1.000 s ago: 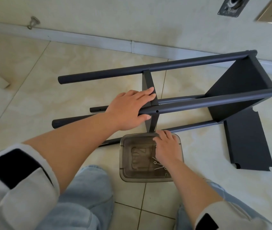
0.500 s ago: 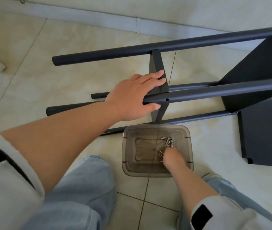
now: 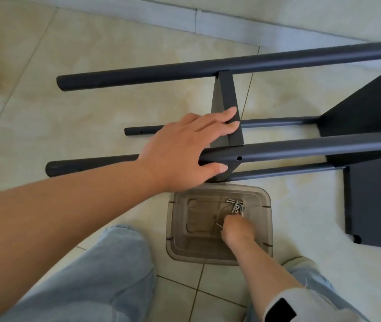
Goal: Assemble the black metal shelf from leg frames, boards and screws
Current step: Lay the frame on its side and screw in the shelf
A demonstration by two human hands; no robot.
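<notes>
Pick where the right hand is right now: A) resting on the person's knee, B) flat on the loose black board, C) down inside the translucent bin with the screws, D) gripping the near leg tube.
C: the right hand reaches down into the translucent bin, fingers curled by the screws, while the left hand grips the near leg tube.

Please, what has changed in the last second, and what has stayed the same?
The right hand went from the container's far rim down into it and now pinches a thin metal piece beside the screws. The left hand keeps its grip on the near leg tube. Frame and loose board did not move.
</notes>
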